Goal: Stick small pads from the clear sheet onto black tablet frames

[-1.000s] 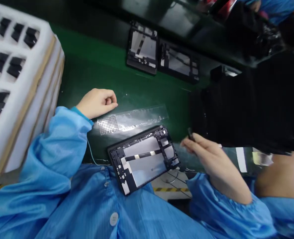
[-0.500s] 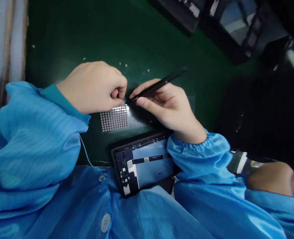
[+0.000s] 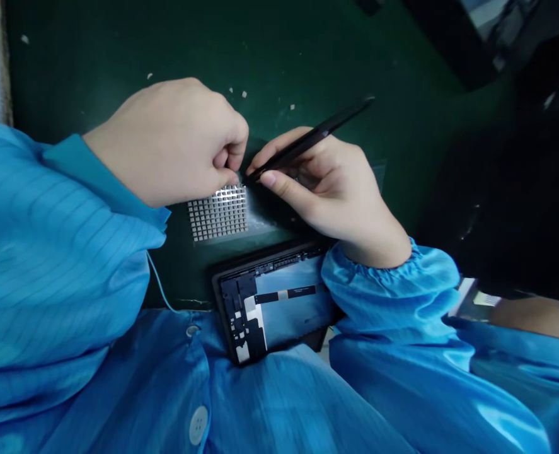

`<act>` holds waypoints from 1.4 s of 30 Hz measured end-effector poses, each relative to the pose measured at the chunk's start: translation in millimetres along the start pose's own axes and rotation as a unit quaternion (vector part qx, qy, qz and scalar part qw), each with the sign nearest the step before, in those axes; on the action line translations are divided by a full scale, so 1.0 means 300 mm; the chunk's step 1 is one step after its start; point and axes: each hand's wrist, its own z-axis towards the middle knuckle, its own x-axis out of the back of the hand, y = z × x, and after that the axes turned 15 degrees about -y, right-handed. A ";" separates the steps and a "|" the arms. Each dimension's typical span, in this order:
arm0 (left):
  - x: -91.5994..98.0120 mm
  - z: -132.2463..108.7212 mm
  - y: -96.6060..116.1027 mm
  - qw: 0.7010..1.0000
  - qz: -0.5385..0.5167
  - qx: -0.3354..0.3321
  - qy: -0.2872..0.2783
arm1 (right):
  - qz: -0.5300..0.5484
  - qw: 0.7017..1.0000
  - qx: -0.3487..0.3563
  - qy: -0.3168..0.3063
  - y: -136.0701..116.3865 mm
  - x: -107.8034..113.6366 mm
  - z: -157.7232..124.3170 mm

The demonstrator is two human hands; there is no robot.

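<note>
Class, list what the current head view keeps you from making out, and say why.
In the head view:
Whether the left hand grips the gridded sheet: the hand covers the contact.
Right end of the open device: behind the right sleeve.
Lower tip of the black tool: too small and dark.
Upper-right casing: cut off by the top edge.

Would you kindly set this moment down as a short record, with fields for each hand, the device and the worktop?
Left hand: fingers curled, at the far edge of the grid of small square pieces; any grip hidden
Right hand: holds a slim black tool, its lower end near the grid's far right corner
Device: black, insides exposed, right end hidden behind the right sleeve
Worktop: green, with small pale bits beyond the hands
</note>
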 end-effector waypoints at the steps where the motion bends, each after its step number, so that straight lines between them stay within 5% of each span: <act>1: 0.000 0.000 0.004 1.000 0.028 0.007 -0.005 | -0.009 1.000 0.003 -0.006 0.000 0.010 0.005; 5: -0.001 -0.014 0.011 0.997 0.074 0.000 0.000 | 0.033 0.999 0.041 -0.008 -0.020 0.007 -0.050; 8: -0.007 -0.031 -0.005 0.999 0.022 -0.039 0.004 | 0.109 0.981 0.048 0.152 -0.042 -0.112 -0.196; 12: -0.026 -0.035 -0.038 0.987 -0.068 -0.137 -0.055 | 0.073 0.928 0.010 0.366 -0.003 -0.362 -0.379; 17: -0.039 -0.018 -0.042 0.980 -0.135 -0.121 -0.082 | -0.004 0.921 0.067 0.383 0.093 -0.483 -0.406; 24: -0.049 -0.004 -0.056 0.988 -0.134 -0.061 -0.050 | -0.076 0.938 0.060 0.334 0.066 -0.455 -0.412; 28: -0.043 -0.006 -0.049 0.993 -0.089 -0.052 -0.053 | -0.071 0.963 0.026 0.258 -0.013 -0.358 -0.410; 35: -0.020 -0.017 0.022 0.995 -0.059 -0.002 -0.081 | -0.042 0.998 0.029 0.045 -0.020 -0.062 -0.124; 42: -0.023 -0.017 0.030 0.961 -0.252 -0.040 -0.110 | -0.040 0.999 0.023 0.009 0.012 -0.041 -0.048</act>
